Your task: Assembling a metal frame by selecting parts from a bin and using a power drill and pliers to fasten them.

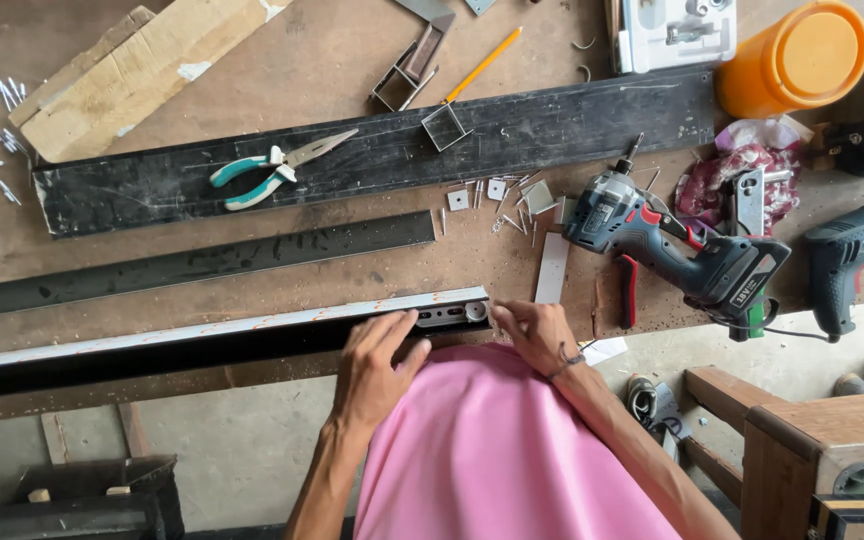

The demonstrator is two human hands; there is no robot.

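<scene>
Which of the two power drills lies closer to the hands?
The grey and red cordless drill, lying on its side just right of the right hand. The dark green drill lies farther right, near the bench edge.

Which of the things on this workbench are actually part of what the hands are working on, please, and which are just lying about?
In hand:
- long silver metal channel, its end held by the left hand
- right hand at the channel's end fitting

Lying about:
- teal-handled pliers
- grey cordless drill
- yellow pencil
- orange plastic tub
- black flat bar
</scene>
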